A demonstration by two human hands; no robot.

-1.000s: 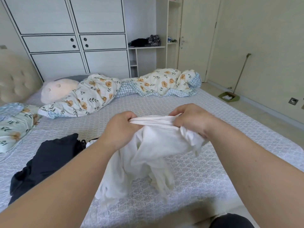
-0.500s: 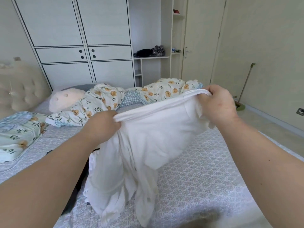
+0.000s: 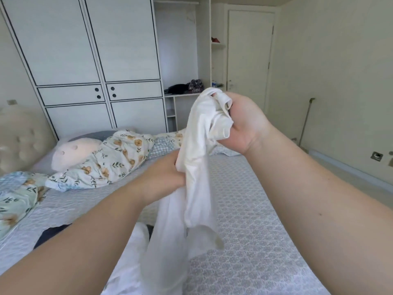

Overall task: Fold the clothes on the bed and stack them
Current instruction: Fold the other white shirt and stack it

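Head view: white garment (image 3: 197, 167) hanging between my hands above the bed (image 3: 255, 209).
My right hand (image 3: 244, 124) grips its bunched top, raised; my left hand (image 3: 163, 177) pinches it lower down.

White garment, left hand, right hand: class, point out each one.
White garment (image 3: 196, 171): head view, on the hanging middle of the cloth.
Left hand (image 3: 163, 175): head view, on its back.
Right hand (image 3: 244, 124): head view, on the palm.
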